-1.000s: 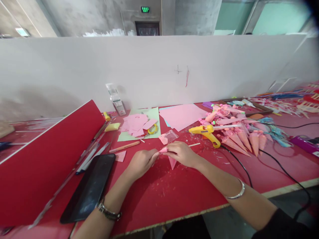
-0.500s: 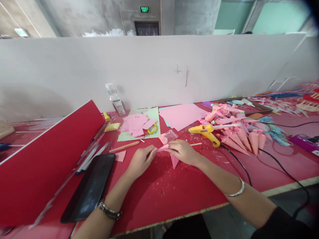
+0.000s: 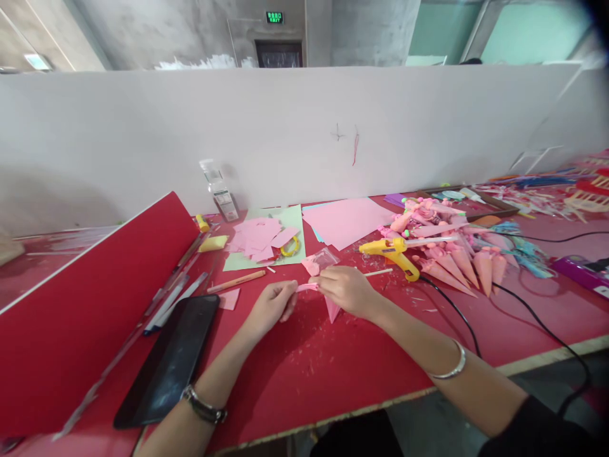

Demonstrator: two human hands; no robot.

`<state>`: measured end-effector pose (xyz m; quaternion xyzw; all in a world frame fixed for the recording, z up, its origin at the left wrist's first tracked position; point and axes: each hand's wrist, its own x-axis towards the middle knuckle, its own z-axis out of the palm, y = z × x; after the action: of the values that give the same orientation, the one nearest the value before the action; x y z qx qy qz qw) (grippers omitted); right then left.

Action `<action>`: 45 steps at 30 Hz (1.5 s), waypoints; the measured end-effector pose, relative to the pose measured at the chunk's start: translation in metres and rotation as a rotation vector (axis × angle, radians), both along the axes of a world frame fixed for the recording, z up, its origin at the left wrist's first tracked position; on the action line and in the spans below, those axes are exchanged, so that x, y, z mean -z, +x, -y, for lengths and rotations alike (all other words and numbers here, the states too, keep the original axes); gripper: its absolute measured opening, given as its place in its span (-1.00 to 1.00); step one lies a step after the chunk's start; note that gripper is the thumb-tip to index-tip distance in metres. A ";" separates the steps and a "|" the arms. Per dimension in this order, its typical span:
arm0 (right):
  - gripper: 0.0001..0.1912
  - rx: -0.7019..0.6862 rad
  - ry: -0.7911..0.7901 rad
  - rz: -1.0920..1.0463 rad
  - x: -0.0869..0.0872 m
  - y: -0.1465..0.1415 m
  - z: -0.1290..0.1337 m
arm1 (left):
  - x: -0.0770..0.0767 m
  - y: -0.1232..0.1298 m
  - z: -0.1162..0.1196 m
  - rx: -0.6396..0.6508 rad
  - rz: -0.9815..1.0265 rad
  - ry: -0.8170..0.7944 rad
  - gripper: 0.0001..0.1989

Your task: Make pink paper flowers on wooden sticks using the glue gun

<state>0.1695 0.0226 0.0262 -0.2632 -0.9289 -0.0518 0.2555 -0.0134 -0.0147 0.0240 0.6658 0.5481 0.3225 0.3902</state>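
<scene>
Apparently, both hands (image 3: pixel 272 306) (image 3: pixel 343 289) pinch a pink strip (image 3: pixel 307 287).

A bottle (image 3: pixel 222 198) stands by the partition (image 3: pixel 276 127) — exit sign (image 3: pixel 275 18) beyond.

the light is soft, the upper-right corner dark.

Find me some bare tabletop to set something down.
Best: the red tabletop between the left hand, right hand and front edge, though small scraps dot it. Smaller: between the black cords. Crowded: right rear, pink cones and glue gun; left rear, cut paper.
</scene>
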 end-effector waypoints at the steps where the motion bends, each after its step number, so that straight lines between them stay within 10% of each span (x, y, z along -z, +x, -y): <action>1: -0.79 0.011 -0.055 -0.015 0.000 0.000 0.000 | -0.001 -0.001 0.001 -0.003 -0.132 0.113 -0.62; 11: -0.69 -0.014 -0.354 -0.152 0.002 -0.001 -0.003 | 0.002 -0.012 -0.002 0.056 -0.912 0.561 -0.59; 31: -0.72 -0.034 0.102 0.045 0.003 0.002 0.002 | 0.001 0.004 -0.001 0.072 0.236 -0.244 -0.61; 39: -0.71 -0.108 -0.437 -0.238 -0.003 0.001 0.002 | -0.005 -0.006 0.002 0.089 -0.484 0.435 -0.71; 45: -0.75 -0.179 -0.621 -0.355 -0.003 -0.003 0.006 | -0.002 -0.009 0.000 0.061 -0.490 0.457 -0.61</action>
<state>0.1669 0.0166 0.0288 -0.2509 -0.8608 0.3016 0.3243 -0.0227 -0.0150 0.0265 0.8100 0.5188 0.2557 0.0970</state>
